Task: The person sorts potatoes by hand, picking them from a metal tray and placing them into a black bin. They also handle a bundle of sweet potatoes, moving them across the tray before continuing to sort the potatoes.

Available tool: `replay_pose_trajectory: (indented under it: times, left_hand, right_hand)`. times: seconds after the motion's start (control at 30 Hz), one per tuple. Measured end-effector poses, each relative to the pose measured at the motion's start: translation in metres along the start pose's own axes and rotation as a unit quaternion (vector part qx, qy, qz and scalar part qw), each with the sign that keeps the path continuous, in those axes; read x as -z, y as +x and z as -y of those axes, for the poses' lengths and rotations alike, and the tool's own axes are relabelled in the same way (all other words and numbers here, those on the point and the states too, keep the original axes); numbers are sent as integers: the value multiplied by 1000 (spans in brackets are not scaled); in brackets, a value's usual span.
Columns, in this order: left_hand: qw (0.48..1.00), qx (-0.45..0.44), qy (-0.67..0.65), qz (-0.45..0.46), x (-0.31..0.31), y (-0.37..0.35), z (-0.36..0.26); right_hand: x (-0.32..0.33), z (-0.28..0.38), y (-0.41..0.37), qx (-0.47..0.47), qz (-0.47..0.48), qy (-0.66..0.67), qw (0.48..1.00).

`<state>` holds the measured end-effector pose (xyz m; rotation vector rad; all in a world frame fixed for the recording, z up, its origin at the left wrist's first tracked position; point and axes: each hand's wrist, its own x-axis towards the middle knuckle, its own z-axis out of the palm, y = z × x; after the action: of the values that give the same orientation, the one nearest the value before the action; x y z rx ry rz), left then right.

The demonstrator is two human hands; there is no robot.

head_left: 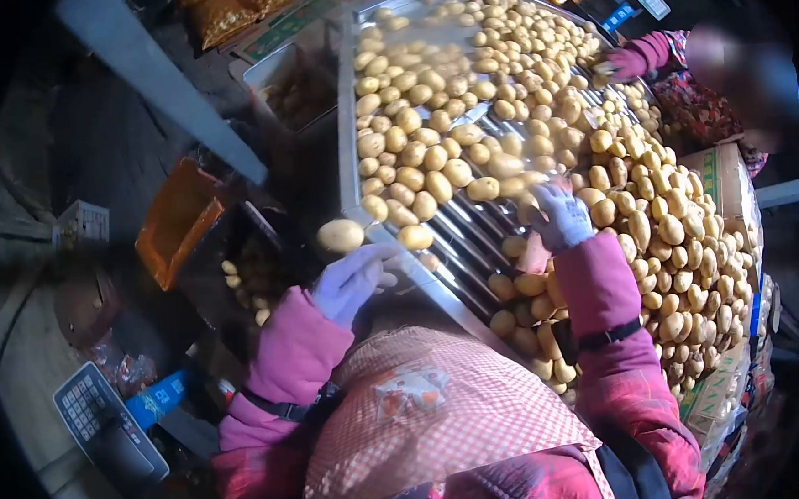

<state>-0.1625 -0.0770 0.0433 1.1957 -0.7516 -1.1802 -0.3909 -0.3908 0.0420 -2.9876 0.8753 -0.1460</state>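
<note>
My left hand [356, 284], in a pale lavender glove, is at the near left edge of the roller table [462, 291]. Its fingers are stretched out and partly overlap. A large potato [341, 236] appears just beyond that hand, outside the metal rim, apparently free of the fingers. Over the rollers, my right hand [560, 217], gloved too, has its fingers curled against a potato [527, 209]. Many yellow potatoes [421, 157] cover the table, and a heap of them [674, 251] is piled to the right of my right hand.
Across the table, another person's gloved hand [624, 64] touches potatoes. An orange crate [178, 222] and a digital scale [108, 427] are to my left. A pale bin [256, 75] stands by the table's far left side. Cartons [725, 184] stand at the right.
</note>
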Motion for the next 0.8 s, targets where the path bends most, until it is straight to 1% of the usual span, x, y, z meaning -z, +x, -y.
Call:
replay_pose_trajectory:
  times: [0.03, 0.07, 0.1, 0.13, 0.2, 0.23, 0.27, 0.33, 0.4, 0.47, 0.5, 0.53, 0.6, 0.67, 0.7, 0.73, 0.77, 0.8]
  left_hand:
    - [997, 52, -49, -15, -10, 15, -8]
    - [989, 106, -98, -31, -19, 30, -14]
    - [993, 84, -81, -35, -25, 48, -5]
    - [993, 88, -72, -31, -34, 63, -5]
    - [984, 148, -74, -61, -53, 87, -4]
    - [976, 190, -89, -59, -61, 94, -2]
    - [968, 227, -97, -52, -61, 101, 13]
    - [970, 213, -107, -43, -56, 110, 35]
    - [973, 200, -113, -12, -51, 117, 37]
    - [985, 155, -78, 2, -58, 112, 31]
    - [989, 138, -53, 17, -59, 110, 34]
    - [989, 136, -55, 22, -58, 112, 42]
    - [992, 92, 37, 84, -51, 117, 63]
    - [993, 89, 37, 72, -57, 119, 66]
    - [986, 100, 85, 104, -60, 120, 64]
    - [975, 110, 134, 136, -61, 123, 60]
    - [976, 18, 177, 125, -64, 121, 14]
    - [976, 19, 180, 122, -57, 129, -5]
  right_hand:
    - [6, -6, 13, -14, 67, -49, 996]
    - [2, -11, 24, -9, 43, -47, 998]
    - [0, -14, 33, -38, 60, -32, 997]
    - [-2, -15, 42, -67, 76, -16, 995]
    - [-16, -21, 60, -47, 134, 13, 990]
    - [-21, -15, 69, -67, 144, 37, 987]
    - [-26, -4, 76, -88, 153, 59, 982]
    - [-27, 21, 68, -45, 93, 12, 995]
    - [-32, 26, 65, 16, 83, 57, 995]
    - [-21, 33, 61, 55, 75, 51, 994]
    - [-5, 29, 67, 48, 168, 104, 979]
    - [3, 12, 80, -1, 252, 216, 943]
    - [14, -14, 95, -166, 163, 169, 958]
    - [-19, -54, 103, -243, -1, 65, 968]
    - [-45, -67, 105, -259, -17, 34, 965]
    - [-30, -54, 110, -312, 127, 80, 938]
    - [-34, -50, 113, -271, 112, 73, 953]
    - [-42, -48, 116, -230, 99, 69, 966]
